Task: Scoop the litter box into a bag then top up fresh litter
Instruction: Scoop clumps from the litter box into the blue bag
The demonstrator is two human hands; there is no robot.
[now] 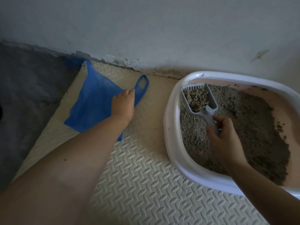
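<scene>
A cream foam mat (146, 176) with a pressed pattern covers the floor beside a pale, scuffed wall (146, 30); darker grey floor (24, 95) lies to its left. A blue plastic bag (90, 101) lies flat on the mat near the wall. The left arm stretches forward, and the left hand (123, 105) rests on the bag by its handle, fingers extended. The white litter box (172, 127) sits on the right, full of grey litter (253, 127). The right hand (227, 137) grips the handle of a grey scoop (197, 98) loaded with clumps.
</scene>
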